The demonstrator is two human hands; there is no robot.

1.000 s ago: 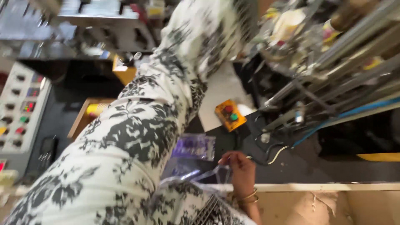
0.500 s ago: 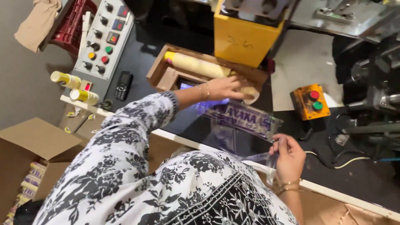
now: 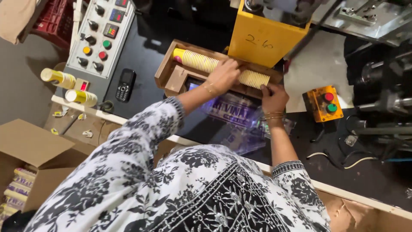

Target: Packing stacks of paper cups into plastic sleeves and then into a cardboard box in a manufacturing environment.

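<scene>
A long ribbed stack of yellow paper cups [image 3: 201, 62] lies on its side in a shallow wooden tray [image 3: 165, 68] on the black counter [image 3: 146, 47], just below a boxy yellow metal housing [image 3: 262, 41]. The left hand [image 3: 223, 76] curls over the middle of the stack, fingers closed around it. The right hand [image 3: 274, 96] presses against the stack's paler right end, fingers bent on the rim; how tight that hold is cannot be told. Both wrists wear thin bangles, and the sleeves are soft white cloth with a black floral print. Under the forearms lies a crinkled clear plastic bag [image 3: 234, 114] with purple printing. To the left sit a grey control panel [image 3: 101, 36] with round coloured buttons and a small dark phone [image 3: 125, 85]. Two shorter wrapped cup stacks [image 3: 68, 88] rest beside the panel. An orange switch box [image 3: 326, 103] sits right of the hands, and an open cardboard box [image 3: 30, 150] stands lower left.
</scene>
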